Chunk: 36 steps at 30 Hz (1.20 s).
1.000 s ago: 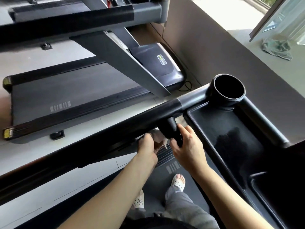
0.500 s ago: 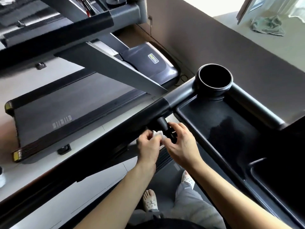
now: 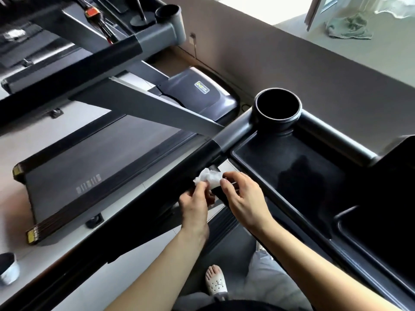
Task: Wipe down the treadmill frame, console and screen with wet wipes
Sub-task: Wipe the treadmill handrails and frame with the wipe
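Observation:
A crumpled white wet wipe [image 3: 208,177] sits between my two hands, just below the black handrail [image 3: 143,194] of the treadmill I stand on. My left hand [image 3: 196,199] pinches the wipe's lower left edge. Fingertips of my right hand [image 3: 242,196] pinch its right side. A short black grip under the rail is mostly hidden behind the wipe and my hands. The console tray [image 3: 292,176] and its round cup holder [image 3: 278,108] lie to the right, with a damp patch on the tray floor.
A second treadmill [image 3: 94,162] stands to the left, its grey upright [image 3: 157,108] slanting across the view. A grey wall [image 3: 292,52] runs behind. A green cloth [image 3: 349,28] lies on the far floor. A dark container [image 3: 7,268] sits at the lower left. My sandalled foot [image 3: 216,281] rests on the belt.
My right hand has let go of the short black grip and now pinches the wipe. The wipe has come up into plain view between both hands. The camera has tilted up.

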Motion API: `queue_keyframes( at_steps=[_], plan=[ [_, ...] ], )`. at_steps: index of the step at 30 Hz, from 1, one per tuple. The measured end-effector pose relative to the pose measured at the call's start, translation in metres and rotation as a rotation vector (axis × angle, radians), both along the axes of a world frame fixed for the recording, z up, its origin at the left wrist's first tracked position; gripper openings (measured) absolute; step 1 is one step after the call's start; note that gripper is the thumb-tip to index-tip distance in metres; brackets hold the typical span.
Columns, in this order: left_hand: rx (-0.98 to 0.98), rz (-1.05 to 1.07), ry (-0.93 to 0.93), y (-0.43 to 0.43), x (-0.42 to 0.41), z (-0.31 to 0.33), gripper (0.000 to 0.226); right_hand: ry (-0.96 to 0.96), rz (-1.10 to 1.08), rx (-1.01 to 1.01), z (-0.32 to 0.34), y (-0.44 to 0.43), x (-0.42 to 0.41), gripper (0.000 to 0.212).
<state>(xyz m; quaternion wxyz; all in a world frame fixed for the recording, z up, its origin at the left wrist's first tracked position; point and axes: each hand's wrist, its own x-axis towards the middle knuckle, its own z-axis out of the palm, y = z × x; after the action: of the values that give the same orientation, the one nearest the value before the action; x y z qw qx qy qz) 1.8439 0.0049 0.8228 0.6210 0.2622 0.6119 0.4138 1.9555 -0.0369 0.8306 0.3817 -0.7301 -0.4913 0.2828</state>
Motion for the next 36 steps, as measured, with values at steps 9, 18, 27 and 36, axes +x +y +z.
queue_keyframes(
  at_steps=[9, 18, 27, 36],
  plan=[
    [-0.165, -0.003, -0.511, 0.009, -0.004, -0.024, 0.025, -0.095, -0.008, 0.018, 0.001, -0.001, -0.003, 0.032],
    [-0.173, -0.231, -0.542, 0.015, -0.002, -0.063, 0.024, -0.287, 0.049, -0.009, 0.004, -0.007, -0.007, 0.035],
    [-0.183, -0.247, -0.454, 0.026, 0.007, -0.058, 0.033, -0.407, 0.036, -0.002, 0.002, -0.004, -0.013, 0.036],
    [0.01, -0.324, -0.044, 0.003, -0.025, -0.023, 0.026, -0.406, 0.004, -0.008, 0.002, -0.005, -0.013, 0.032]
  ],
)
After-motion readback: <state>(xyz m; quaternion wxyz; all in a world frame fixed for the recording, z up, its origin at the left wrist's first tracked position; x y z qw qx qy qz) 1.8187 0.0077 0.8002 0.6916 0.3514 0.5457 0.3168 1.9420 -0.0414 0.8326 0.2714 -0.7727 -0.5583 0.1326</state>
